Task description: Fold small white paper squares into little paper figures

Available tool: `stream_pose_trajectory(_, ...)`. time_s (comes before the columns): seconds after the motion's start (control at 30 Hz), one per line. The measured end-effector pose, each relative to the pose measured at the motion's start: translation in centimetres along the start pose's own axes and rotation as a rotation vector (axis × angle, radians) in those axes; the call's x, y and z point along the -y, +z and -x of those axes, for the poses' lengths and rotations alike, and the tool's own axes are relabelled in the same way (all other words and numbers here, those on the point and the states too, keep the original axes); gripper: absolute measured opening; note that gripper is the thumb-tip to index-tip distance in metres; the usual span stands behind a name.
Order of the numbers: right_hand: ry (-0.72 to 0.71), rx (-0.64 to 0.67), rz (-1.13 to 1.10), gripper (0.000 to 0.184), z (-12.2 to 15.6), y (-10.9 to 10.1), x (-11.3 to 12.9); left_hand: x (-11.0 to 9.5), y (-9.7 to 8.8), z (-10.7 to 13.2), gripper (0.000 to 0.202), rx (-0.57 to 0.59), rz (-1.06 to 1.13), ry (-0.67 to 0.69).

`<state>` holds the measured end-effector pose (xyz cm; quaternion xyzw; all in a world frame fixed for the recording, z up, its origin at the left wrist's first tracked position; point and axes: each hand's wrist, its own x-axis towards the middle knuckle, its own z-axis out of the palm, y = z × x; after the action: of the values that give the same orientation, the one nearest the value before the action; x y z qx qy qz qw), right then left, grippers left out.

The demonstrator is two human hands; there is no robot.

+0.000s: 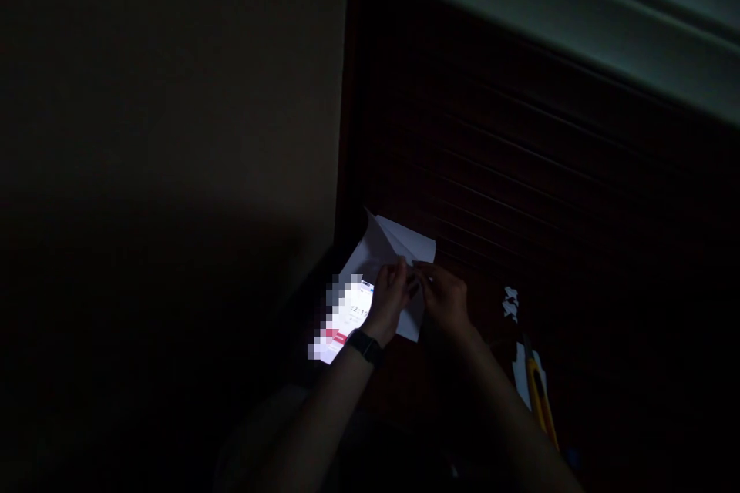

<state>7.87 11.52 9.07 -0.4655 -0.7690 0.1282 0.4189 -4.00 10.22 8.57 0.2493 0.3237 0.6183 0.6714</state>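
Low in the middle of the head view, two bare hands meet over a sheet of paper (409, 237), lit mostly by the phone (359, 310) just to its left. The left hand (391, 291), with a dark watch (365, 347) at its wrist, has its fingers curled in and appears to pinch the paper near its middle, probably to steady it. The right hand (444, 294) comes in from the other side, its thumb and fingers brought together on the paper close by; having both grips so near each other likely gives fine control over one small spot, though the exact fingertips are lost in the gloom. One part of the paper stands up in a raised flap, and a lower corner hangs below the hands. The phone shows large digits and a red patch, and the left wrist overlaps its edge; its place beside the work probably lets it serve as lamp and clock. Off to the right, apart from the hands, lie small white scraps (509, 304) and a yellow cutter (540, 397) resting on a white strip (521, 379), perhaps set aside within reach. What surface carries them is too dark to tell.
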Motion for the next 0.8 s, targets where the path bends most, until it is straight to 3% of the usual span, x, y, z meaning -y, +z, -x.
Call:
stream_pose_trajectory(0.13, 0.101, 0.029, -0.073, 0.021, 0.3, -0.4, 0.8, 0.2, 0.1, -0.3, 0.028, 0.032, 0.086, -0.012)
stream_pose_trajectory(0.4, 0.335, 0.193, -0.414, 0.026, -1.1, -2.2, 0.5, 0.8, 0.4, -0.1, 0.031, 0.022, -0.015, -0.003)
stream_pose_trajectory(0.8, 0.388, 0.204, -0.459, 0.020, -1.6, -3.1, 0.3, 0.8, 0.4, 0.0, 0.035, 0.079, -0.049, -0.028)
